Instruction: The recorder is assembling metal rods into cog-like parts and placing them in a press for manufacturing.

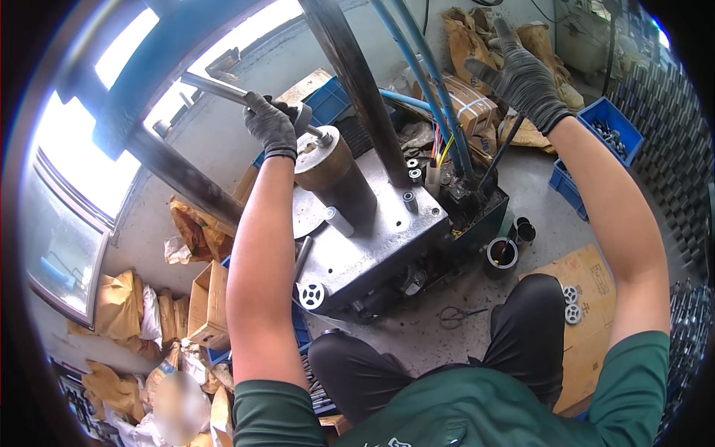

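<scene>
My left hand (272,128), in a dark grey glove, is closed round a metal rod (216,88) that slants up to the left. A round grey metal piece (302,118) shows just beyond its fingers, partly hidden by them. Below and right of that hand stands a thick metal cylinder (335,179) with a pale round top, on the steel press table (372,238). A short bolt-like pin (320,134) pokes up from that top. My right hand (525,82), gloved too, is raised at the far right with fingers spread, above the end of a black lever (505,149).
Dark steel columns (357,82) and blue hoses (439,89) rise round the press. Small metal sleeves (339,221) and a spoked wheel (311,295) rest on the table. At right are blue bins (611,127), cardboard (585,298) and black tubes (502,255); scissors (452,317) lie on the floor.
</scene>
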`<state>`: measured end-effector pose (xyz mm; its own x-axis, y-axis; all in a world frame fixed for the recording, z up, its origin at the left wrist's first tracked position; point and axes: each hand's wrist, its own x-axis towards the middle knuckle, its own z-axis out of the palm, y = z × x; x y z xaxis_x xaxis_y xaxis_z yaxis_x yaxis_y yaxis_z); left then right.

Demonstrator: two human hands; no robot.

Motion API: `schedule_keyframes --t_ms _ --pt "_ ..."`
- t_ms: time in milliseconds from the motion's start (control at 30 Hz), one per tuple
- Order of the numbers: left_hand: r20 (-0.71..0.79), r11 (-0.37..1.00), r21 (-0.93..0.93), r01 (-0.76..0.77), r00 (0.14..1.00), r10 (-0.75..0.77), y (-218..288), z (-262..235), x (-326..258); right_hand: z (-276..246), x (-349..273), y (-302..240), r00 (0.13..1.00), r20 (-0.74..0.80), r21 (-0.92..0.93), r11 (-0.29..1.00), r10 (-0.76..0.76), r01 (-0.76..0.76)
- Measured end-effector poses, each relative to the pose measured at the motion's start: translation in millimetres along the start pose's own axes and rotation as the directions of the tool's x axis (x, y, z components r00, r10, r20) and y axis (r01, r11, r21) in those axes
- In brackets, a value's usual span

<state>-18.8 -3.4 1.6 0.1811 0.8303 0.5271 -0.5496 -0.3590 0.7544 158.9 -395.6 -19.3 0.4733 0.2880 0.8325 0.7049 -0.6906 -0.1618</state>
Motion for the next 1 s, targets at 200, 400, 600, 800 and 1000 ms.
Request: schedule_keyframes --t_ms 200,400,600,800,1000 --pt "0.067 0.993 0.114 0.009 0.998 -0.017 2 8 6 -19 12 -5 0.894 0.399 0.133 0.952 0.204 -0.276" --pt "0.181 0.971 0.183 0.157 0.965 -0.190 19 29 -7 -22 4 1 0.878 0.410 0.130 0.937 0.248 -0.325" --pt "0.250 0.960 0.281 0.016 0.964 -0.089 11 30 7 -14 -10 19 0.929 0.270 0.181 0.934 0.254 -0.308" --pt "0.226 0.973 0.223 0.064 0.967 -0.115 13 34 0 -43 -65 48 0.885 -0.044 -0.032 0.886 -0.463 0.462" --pt "0.220 0.972 0.220 0.086 0.966 -0.136 13 30 4 -122 -154 8 0.819 0.545 0.223 0.973 -0.180 0.066"
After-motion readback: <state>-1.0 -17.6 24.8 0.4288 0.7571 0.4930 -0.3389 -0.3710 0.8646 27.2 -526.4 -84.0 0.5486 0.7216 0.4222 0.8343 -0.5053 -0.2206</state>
